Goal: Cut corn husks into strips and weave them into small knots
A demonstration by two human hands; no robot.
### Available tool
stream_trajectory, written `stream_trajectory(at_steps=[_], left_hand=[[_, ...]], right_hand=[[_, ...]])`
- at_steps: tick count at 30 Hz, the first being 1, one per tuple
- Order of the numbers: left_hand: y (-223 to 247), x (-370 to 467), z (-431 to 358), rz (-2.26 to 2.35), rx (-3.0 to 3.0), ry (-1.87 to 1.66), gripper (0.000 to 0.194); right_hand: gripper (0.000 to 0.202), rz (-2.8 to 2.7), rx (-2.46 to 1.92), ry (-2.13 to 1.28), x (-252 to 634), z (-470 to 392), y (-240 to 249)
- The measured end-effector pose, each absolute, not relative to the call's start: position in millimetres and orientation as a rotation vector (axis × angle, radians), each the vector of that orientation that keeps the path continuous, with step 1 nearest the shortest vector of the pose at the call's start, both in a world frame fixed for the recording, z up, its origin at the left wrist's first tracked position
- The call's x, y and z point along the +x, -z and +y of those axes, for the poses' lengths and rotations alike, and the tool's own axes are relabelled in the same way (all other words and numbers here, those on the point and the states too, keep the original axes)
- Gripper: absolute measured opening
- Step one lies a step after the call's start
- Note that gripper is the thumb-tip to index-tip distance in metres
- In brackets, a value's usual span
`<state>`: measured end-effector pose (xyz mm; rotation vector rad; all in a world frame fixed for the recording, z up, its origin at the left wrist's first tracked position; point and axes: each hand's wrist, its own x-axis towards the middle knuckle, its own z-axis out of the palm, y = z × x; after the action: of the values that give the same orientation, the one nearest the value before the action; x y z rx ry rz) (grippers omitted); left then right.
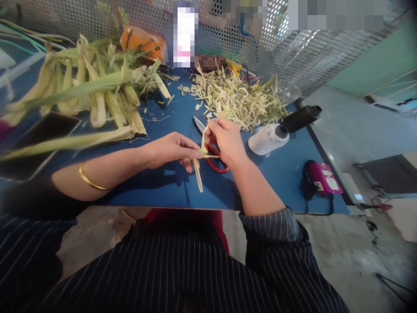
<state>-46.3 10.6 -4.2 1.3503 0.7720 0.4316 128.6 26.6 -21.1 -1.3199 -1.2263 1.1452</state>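
Observation:
Between my two hands is a narrow strip of pale yellow-green plant leaf [199, 177], bent and crossed over itself. My left hand [177, 150] pinches it where the pieces cross, and one end hangs below the fingers. Higher up, my right hand [225, 135] grips another part of the strip between thumb and fingers. A thin piece also runs sideways toward the right palm. Under the hands lie scissors with red handles [217, 165], partly covered by the right hand; a blade points up and left on the blue table [156, 182].
Long leafy stalks [97, 87] are heaped at left, over a dark flat panel [42, 143]. Shredded leaf scraps [237, 98] pile up at the back. A white thread cone [265, 140], a black cylinder [301, 118] and a magenta device with cables [325, 177] stand at right. Perforated mesh [140, 19] rises behind.

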Motion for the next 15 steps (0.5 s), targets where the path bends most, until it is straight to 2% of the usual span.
stream_trajectory(at_steps=[7, 15], left_hand=[[9.9, -44.1, 9.1, 0.848, 1.355, -0.456, 0.016], [6.1, -44.0, 9.6, 0.893, 1.263, -0.528, 0.013]], right_hand=[[0.031, -1.165, -1.217, -1.173, 124.1, 25.3, 26.6], [0.033, -1.386, -1.242, -0.861, 129.1, 25.0, 18.7]])
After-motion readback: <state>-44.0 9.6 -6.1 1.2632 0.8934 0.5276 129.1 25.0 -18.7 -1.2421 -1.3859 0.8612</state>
